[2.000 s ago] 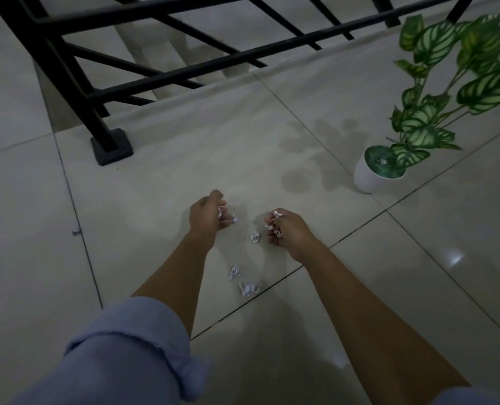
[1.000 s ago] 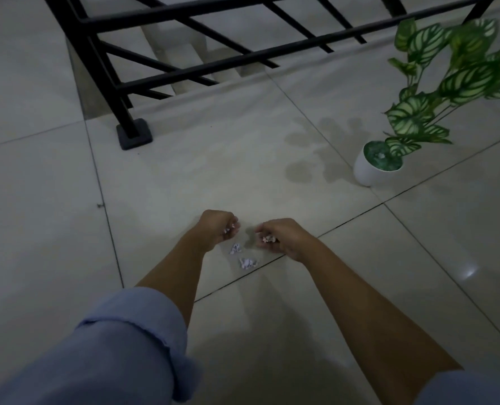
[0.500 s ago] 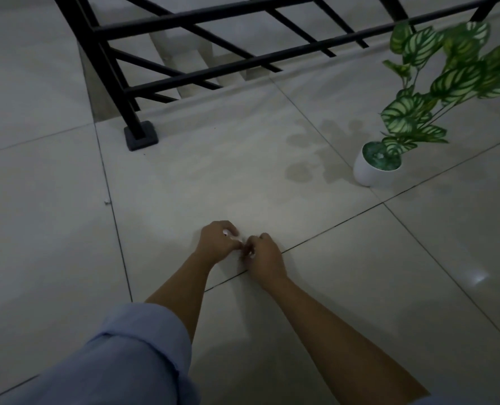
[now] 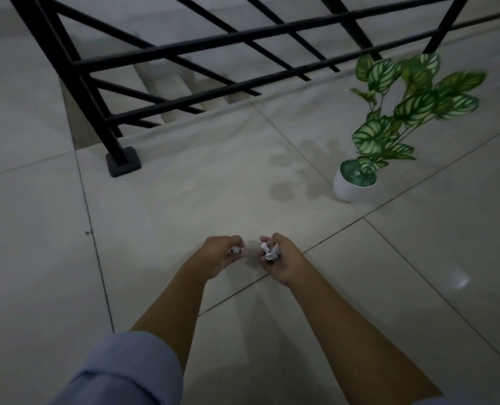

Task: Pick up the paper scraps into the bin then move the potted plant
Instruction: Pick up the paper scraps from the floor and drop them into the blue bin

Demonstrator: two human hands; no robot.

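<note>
My left hand [image 4: 218, 255] is closed around small white paper scraps [image 4: 237, 249] just above the tiled floor. Beside it, a short gap away, my right hand [image 4: 280, 260] grips a larger crumpled wad of paper scraps [image 4: 269, 252]. I see no loose scraps on the tiles around my hands. The potted plant [image 4: 355, 187], a white round pot with green striped leaves [image 4: 412, 106], stands on the floor to the far right of my hands. No bin is in view.
A black metal railing [image 4: 184, 65] runs across the top, its post base [image 4: 123, 162] standing on the floor at the far left. Stairs drop away behind it. Pale floor tiles [image 4: 38, 258] with dark grout lines spread all around.
Both hands gathered the scraps that lay on the floor, came together, then drew slightly apart and lifted with paper in them. The view shifted, so the plant and railing sit lower in frame.
</note>
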